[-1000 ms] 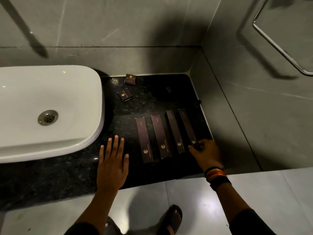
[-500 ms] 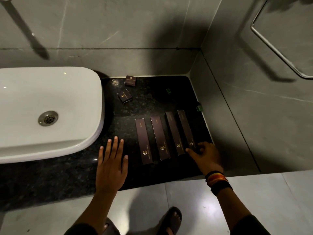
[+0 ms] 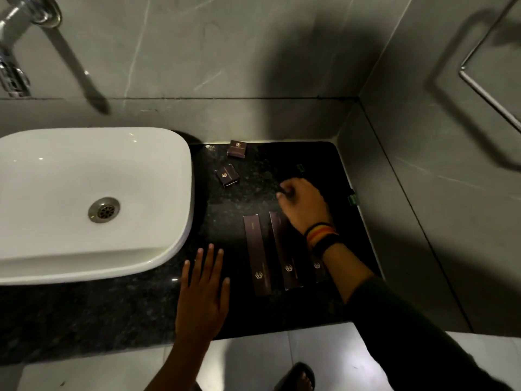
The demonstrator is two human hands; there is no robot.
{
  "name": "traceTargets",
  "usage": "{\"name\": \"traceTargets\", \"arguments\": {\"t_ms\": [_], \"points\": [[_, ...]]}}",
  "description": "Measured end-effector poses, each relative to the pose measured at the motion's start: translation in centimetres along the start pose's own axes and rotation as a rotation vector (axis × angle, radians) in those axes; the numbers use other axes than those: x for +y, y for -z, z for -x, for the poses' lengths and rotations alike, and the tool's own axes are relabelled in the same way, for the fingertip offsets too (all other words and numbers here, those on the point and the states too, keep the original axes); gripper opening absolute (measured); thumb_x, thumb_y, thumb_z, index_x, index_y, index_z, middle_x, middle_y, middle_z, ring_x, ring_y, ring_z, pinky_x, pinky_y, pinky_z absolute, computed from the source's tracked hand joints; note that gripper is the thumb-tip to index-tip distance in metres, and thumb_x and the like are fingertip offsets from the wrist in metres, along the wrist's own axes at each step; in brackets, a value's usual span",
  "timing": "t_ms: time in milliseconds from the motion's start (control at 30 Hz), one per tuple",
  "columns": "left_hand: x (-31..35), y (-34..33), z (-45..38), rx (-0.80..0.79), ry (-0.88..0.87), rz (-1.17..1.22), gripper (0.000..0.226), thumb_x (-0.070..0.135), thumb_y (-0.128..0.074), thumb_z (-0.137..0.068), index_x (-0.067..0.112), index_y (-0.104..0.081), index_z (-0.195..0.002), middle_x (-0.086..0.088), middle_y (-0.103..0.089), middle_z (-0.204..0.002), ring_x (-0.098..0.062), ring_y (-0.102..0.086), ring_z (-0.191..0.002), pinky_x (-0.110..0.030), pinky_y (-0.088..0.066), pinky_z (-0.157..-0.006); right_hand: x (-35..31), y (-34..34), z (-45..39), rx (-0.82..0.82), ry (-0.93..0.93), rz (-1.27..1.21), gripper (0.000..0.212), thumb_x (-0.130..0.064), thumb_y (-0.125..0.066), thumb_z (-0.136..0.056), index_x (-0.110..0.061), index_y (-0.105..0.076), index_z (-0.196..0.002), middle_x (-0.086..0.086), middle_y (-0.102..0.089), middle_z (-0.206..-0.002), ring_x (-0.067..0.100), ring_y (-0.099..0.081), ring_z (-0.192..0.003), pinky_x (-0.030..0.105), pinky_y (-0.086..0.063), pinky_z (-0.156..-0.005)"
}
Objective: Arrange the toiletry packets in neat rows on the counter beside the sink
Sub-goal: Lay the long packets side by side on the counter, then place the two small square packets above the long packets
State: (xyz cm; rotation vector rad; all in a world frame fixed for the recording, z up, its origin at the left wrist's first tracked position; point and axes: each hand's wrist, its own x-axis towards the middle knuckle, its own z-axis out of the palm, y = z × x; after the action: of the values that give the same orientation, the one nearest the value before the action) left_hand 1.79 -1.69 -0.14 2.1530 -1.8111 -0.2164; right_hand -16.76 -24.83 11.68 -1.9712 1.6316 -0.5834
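Note:
Long dark brown toiletry packets lie side by side on the black counter [image 3: 112,314] right of the sink. The leftmost packet [image 3: 258,255] and the second packet [image 3: 284,249] show fully. Only the logo end of a third packet [image 3: 317,266] shows under my right forearm, which hides anything further right. Two small square packets [image 3: 237,149] [image 3: 227,174] lie loose and askew near the back wall. My left hand [image 3: 201,294] rests flat with fingers spread, left of the row. My right hand [image 3: 301,204] hovers beyond the row with fingers curled; what they pinch is unclear.
A white basin [image 3: 169,193] fills the left, with a chrome tap [image 3: 17,38] above it. Grey walls close the counter at the back and right. Small green-tipped items [image 3: 300,167] [image 3: 352,198] lie near the right wall. A sandalled foot [image 3: 298,376] stands below the counter edge.
My right hand left the near end of the rightmost long packet and reached forward past the row toward the back right of the counter. My left hand stayed flat in place.

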Motion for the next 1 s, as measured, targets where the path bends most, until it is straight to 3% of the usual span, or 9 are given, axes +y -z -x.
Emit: {"name": "traceTargets", "arguments": {"t_ms": [133,267,400,533,667,733,867,1000], "points": [[-0.3,-0.3,-0.1,-0.014,0.006,-0.030,0.063,0.039,-0.034,-0.108,0.017,-0.035,-0.167,-0.006,-0.027,-0.178,-0.030,-0.023,-0.166,-0.060,-0.024,-0.132,-4.4,-4.7,-5.4,-0.215,0.175,0.058,0.040,-0.021,-0.069,-0.088,-0.016,-0.065,-0.127,0.007,-0.062,-0.127,0.028,-0.064,-0.112,0.039,-0.052,-0.099],[-0.5,-0.6,-0.1,-0.015,0.007,-0.032,0.065,0.040,-0.035,-0.109,0.022,-0.026,-0.170,-0.002,-0.020,-0.181,-0.024,-0.015,-0.168,-0.056,-0.018,-0.134,-6.8,-8.2,-9.6,-0.364,0.315,0.245,0.065,-0.010,-0.070,-0.085,-0.020,-0.049,-0.146,0.002,-0.049,-0.151,0.033,-0.053,-0.127,0.042,-0.045,-0.109],[-0.6,-0.6,-0.1,-0.012,0.006,-0.033,0.065,0.039,-0.037,-0.109,0.022,-0.025,-0.171,0.000,-0.019,-0.181,-0.022,-0.012,-0.169,-0.054,-0.016,-0.134,-7.3,-9.8,-11.4,-0.471,0.427,0.441,0.075,-0.006,-0.067,-0.085,-0.026,-0.041,-0.152,-0.004,-0.043,-0.157,0.030,-0.047,-0.132,0.045,-0.047,-0.107],[-0.5,-0.5,-0.1,-0.018,0.013,-0.027,0.065,0.039,-0.037,-0.109,0.022,-0.024,-0.171,0.000,-0.019,-0.181,-0.022,-0.012,-0.169,-0.054,-0.017,-0.133,-7.1,-9.4,-11.2,-0.420,0.348,0.467,0.063,-0.029,-0.073,-0.081,-0.022,-0.052,-0.140,0.004,-0.058,-0.136,0.032,-0.055,-0.125,0.044,-0.052,-0.099],[-0.5,-0.4,-0.1,-0.037,0.022,-0.047,0.066,0.041,-0.035,-0.109,0.023,-0.021,-0.171,0.000,-0.017,-0.182,-0.023,-0.012,-0.169,-0.054,-0.017,-0.133,-5.6,-8.9,-9.9,-0.388,0.143,0.434,0.070,-0.069,-0.071,-0.069,-0.020,-0.061,-0.119,0.005,-0.068,-0.118,0.029,-0.067,-0.107,0.044,-0.057,-0.088],[-0.5,-0.4,-0.2,-0.045,0.023,-0.048,0.066,0.041,-0.035,-0.110,0.024,-0.020,-0.171,0.000,-0.016,-0.182,-0.023,-0.012,-0.169,-0.054,-0.018,-0.133,-4.9,-8.5,-9.5,-0.384,0.135,0.398,0.077,-0.074,-0.068,-0.068,-0.020,-0.061,-0.122,0.005,-0.066,-0.121,0.029,-0.065,-0.109,0.044,-0.056,-0.090],[-0.4,-0.4,-0.2,-0.051,0.028,-0.045,0.064,0.041,-0.032,-0.110,0.022,-0.023,-0.171,-0.002,-0.018,-0.181,-0.024,-0.013,-0.169,-0.056,-0.020,-0.133,-4.8,-7.7,-9.2,-0.506,0.298,0.339,0.086,-0.040,-0.082,-0.073,-0.023,-0.044,-0.148,0.001,-0.049,-0.147,0.029,-0.049,-0.132,0.047,-0.047,-0.105],[-0.4,-0.2,-0.2,-0.035,0.021,-0.042,0.063,0.040,-0.032,-0.110,0.021,-0.026,-0.170,-0.003,-0.021,-0.181,-0.024,-0.015,-0.168,-0.057,-0.021,-0.134,-4.0,-8.0,-8.4,-0.497,0.322,0.378,0.075,-0.020,-0.082,-0.075,-0.021,-0.051,-0.144,0.003,-0.057,-0.137,0.029,-0.053,-0.127,0.043,-0.048,-0.105]]}}
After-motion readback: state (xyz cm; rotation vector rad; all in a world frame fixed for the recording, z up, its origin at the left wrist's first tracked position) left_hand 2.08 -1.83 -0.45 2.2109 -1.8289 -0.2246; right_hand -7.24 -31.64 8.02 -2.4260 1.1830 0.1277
